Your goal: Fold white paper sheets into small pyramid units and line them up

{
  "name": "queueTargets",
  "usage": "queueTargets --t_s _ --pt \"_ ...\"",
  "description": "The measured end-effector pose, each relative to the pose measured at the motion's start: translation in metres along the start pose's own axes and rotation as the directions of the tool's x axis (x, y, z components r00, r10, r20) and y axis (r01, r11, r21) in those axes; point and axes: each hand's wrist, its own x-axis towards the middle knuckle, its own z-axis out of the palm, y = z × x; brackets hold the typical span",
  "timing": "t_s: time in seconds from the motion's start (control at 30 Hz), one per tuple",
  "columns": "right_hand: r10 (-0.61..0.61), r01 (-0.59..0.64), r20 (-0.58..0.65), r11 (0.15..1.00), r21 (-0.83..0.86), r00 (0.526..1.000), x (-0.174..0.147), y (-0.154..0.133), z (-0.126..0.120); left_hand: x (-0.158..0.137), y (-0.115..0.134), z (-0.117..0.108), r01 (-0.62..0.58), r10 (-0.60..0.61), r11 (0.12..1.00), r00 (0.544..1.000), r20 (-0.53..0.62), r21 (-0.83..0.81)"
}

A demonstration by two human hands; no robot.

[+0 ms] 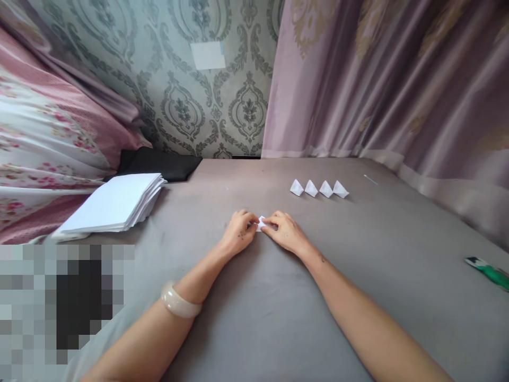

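A small folded piece of white paper (261, 224) lies between my two hands at the middle of the grey-covered surface. My left hand (240, 231) pinches its left side with thumb and fingers. From the other side, my right hand (284, 230) grips its right edge the same way. Fingertips hide much of the paper, so its exact shape cannot be made out. Beyond my right hand stands a row of several small folded white paper shapes (311, 188), pointed at the top. A pale bangle (180, 302) circles my left forearm.
At the left rests a thick stack of white paper sheets (115, 204), with a black flat item (159, 163) behind it. A thin white stick (371, 180) lies at the far right. Near the right edge is a green object (491, 273). Curtains (338, 79) and a patterned wall border the surface.
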Motion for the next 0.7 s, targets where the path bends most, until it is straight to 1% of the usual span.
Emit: queueTargets --t_s 0.07,0.1,0.17,0.2,0.27,0.37,0.43,0.5,0.57,0.63,0.7 --pt "-0.017 0.017 0.012 1.0 0.015 1.0 0.0 0.002 -0.002 0.002 0.001 0.008 -0.131 0.132 0.991 0.991 0.027 -0.037" --pt "-0.035 0.034 0.025 0.999 0.04 0.999 0.0 0.004 -0.003 0.004 0.001 0.011 -0.175 0.177 0.983 0.983 0.047 -0.045" --pt "-0.071 0.063 0.058 0.989 0.132 0.996 -0.001 0.009 -0.006 0.006 0.002 0.014 -0.207 0.21 0.977 0.975 0.075 -0.044" --pt "-0.067 0.055 0.064 0.982 0.179 0.996 -0.002 0.012 -0.007 0.007 0.002 0.014 -0.2 0.202 0.979 0.976 0.083 -0.042" --pt "0.0 -0.008 0.039 0.977 0.212 0.999 -0.004 0.017 -0.01 0.008 0.003 0.011 -0.16 0.164 0.986 0.982 0.096 -0.045" --pt "0.146 -0.141 -0.036 0.983 0.119 0.989 -0.008 0.021 -0.013 0.009 0.005 0.007 -0.083 0.092 0.994 0.988 0.128 -0.076" --pt "0.199 -0.195 -0.037 0.977 0.085 0.979 -0.009 0.022 -0.015 0.009 0.005 0.006 -0.038 0.055 0.993 0.986 0.155 -0.109" --pt "0.212 -0.209 -0.019 0.974 0.093 0.977 -0.01 0.022 -0.016 0.008 0.002 0.008 0.005 0.012 0.993 0.989 0.146 -0.117" --pt "0.188 -0.186 -0.006 0.976 0.113 0.982 -0.011 0.022 -0.017 0.008 -0.002 0.012 0.033 -0.025 0.995 0.996 0.091 -0.09" --pt "0.16 -0.159 -0.001 0.979 0.126 0.987 -0.012 0.021 -0.016 0.007 -0.006 0.015 0.04 -0.038 0.998 0.999 0.035 -0.053" --pt "0.15 -0.149 -0.002 0.98 0.128 0.989 -0.013 0.02 -0.016 0.007 -0.008 0.017 0.039 -0.037 0.998 0.999 0.038 -0.041"
